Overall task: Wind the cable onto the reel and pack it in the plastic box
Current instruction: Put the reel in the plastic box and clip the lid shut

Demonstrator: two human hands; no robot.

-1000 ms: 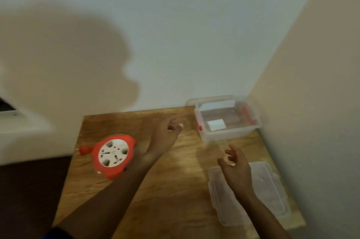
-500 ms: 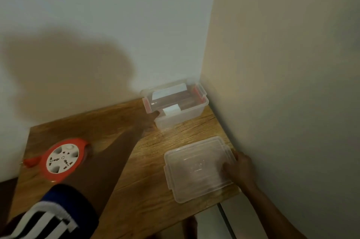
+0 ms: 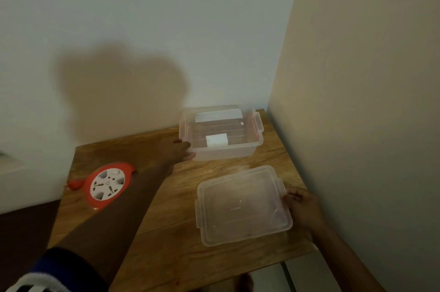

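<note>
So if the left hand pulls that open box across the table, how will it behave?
The box looks like thin clear plastic holding almost nothing, so probably light and quick to slide on the table. The left hand is at one corner only, so it may swivel.

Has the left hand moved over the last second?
Yes. The left hand has gone from hovering beside the reel across the table to the near left corner of the box.
</note>
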